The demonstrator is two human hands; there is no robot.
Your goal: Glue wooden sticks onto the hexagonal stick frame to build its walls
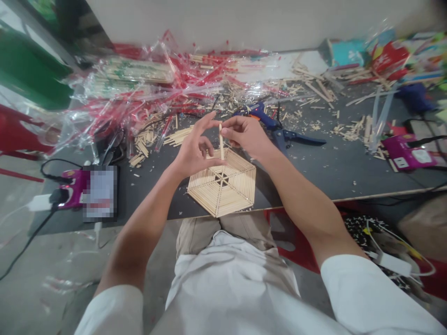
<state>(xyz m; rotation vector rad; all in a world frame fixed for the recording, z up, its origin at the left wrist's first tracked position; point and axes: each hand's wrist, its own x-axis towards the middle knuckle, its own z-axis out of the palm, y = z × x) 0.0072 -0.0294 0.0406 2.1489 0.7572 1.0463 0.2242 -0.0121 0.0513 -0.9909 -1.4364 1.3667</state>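
Note:
Over the black worktop, a short wooden stick [221, 143] stands nearly upright between my two hands. My right hand [246, 132] pinches its upper end between thumb and fingers. My left hand [197, 146] spans the stick, with the index finger at its top, the thumb near its lower end and the other fingers curled. Just below lies a hexagonal panel [237, 188] of pale sticks, with spokes meeting at a small opening in the middle. The left thumb covers part of the panel's far side. Whether the stick touches the panel, I cannot tell.
Loose cut sticks [178, 136] lie left of the panel. Behind are a blue glue gun [258, 111] and dark-handled cutters [296, 137]. Plastic-wrapped stick bundles [136, 70] fill the back left. A phone [100, 193] and purple power strips [408, 152] sit at the sides.

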